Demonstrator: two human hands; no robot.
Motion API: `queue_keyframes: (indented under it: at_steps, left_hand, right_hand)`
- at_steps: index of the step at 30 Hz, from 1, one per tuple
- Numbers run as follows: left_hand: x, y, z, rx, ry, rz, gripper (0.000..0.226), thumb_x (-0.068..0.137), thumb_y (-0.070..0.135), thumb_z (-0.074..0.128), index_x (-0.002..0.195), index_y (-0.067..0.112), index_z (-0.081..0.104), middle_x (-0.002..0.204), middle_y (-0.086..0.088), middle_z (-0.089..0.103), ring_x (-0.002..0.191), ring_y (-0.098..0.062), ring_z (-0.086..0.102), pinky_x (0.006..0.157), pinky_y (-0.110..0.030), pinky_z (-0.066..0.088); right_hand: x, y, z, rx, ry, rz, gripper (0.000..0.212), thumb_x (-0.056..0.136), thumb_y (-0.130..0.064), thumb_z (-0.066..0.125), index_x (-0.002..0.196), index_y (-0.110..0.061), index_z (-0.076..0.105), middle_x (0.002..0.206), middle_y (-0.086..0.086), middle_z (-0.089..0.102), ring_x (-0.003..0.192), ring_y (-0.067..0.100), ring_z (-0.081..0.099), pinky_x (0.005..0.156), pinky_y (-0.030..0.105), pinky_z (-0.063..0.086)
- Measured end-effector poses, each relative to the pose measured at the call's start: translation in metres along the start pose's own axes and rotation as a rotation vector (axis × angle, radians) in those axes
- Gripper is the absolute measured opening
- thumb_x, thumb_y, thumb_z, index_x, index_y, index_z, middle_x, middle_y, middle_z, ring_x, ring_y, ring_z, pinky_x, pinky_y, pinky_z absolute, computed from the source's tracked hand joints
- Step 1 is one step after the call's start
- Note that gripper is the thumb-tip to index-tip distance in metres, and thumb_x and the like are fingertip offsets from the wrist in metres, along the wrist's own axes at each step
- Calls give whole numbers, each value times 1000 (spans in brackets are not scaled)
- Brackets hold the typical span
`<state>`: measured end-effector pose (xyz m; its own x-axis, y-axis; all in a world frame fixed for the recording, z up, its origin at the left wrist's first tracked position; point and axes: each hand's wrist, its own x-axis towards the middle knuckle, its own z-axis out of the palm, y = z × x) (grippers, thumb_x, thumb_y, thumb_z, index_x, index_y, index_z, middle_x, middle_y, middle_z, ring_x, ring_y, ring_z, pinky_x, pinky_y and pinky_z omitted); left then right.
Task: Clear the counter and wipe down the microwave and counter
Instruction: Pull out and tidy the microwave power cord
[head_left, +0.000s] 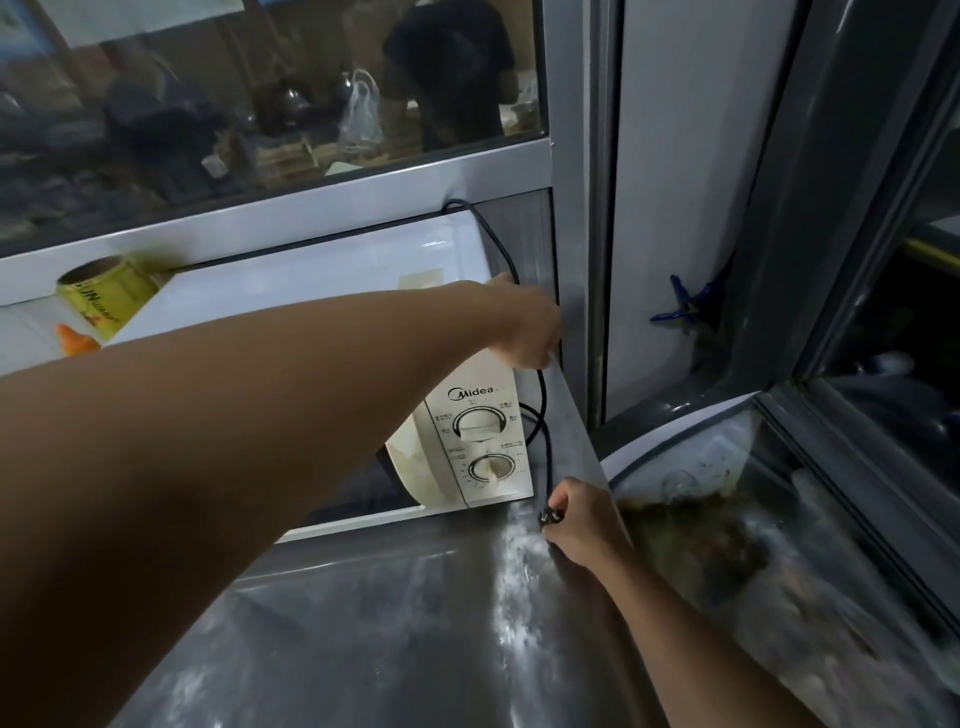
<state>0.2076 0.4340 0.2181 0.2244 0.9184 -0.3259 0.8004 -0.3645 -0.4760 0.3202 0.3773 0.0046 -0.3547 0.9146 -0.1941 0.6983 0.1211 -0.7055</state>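
Observation:
A white Midea microwave stands on the steel counter against the back wall. Its black power cord runs over the top right corner and down the right side. My left hand reaches across the microwave's top right corner and is closed around the cord there. My right hand sits at the counter's right edge, fingers closed on the cord's black plug. White dust smears the counter near the plug.
A yellow tape roll and an orange object sit at the microwave's top left. A glass display window runs behind. A glass-topped case lies to the right, and a blue clamp hangs on the wall.

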Motion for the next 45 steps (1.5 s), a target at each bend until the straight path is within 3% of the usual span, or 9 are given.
queue_keyframes:
  at_steps: [5,16,26,33,39,42,45]
  left_hand:
    - [-1,-3,2,-29,6,-1,28,93,32,38,102,18,60,82,3,49,81,-19,44,83,-38,33]
    - [-2,-5,4,-101,26,-21,28,92,31,41,107,18,60,93,1,53,87,-19,44,83,-38,33]
    - [3,-6,0,-167,53,-49,29,92,36,42,106,18,61,91,1,54,87,-20,46,84,-39,39]
    - [14,-9,3,-214,45,-70,28,90,40,45,101,20,61,93,1,59,91,-22,52,80,-37,37]
    - [15,-11,3,-192,37,-94,33,90,40,44,107,19,62,99,-1,62,94,-22,53,88,-40,42]
    - [14,-11,2,-189,27,-92,33,91,40,43,107,17,62,100,-2,62,93,-23,53,89,-41,43]
    - [13,-11,0,-193,29,-90,34,91,40,43,109,18,62,102,-2,63,95,-23,53,89,-40,43]
  right_hand:
    - [7,2,3,7,-39,-2,32,78,3,67,107,-8,60,108,8,65,100,20,60,86,28,51]
    - [21,7,8,43,-4,-12,41,79,13,57,115,-7,58,117,11,62,108,23,59,94,31,49]
    - [28,18,12,36,65,11,43,73,12,65,110,-9,61,112,9,62,104,21,60,83,22,51]
    - [44,14,17,67,173,-5,25,80,9,62,101,-4,65,104,14,66,95,24,64,78,23,51]
    - [50,10,23,71,226,-24,11,83,4,61,92,-1,66,96,14,65,88,23,63,69,18,43]
    - [47,12,21,83,218,-13,16,80,5,65,95,-1,66,97,14,67,88,23,64,68,19,43]
    - [46,14,14,94,190,4,31,76,3,71,106,-2,64,106,15,66,96,26,64,77,23,50]
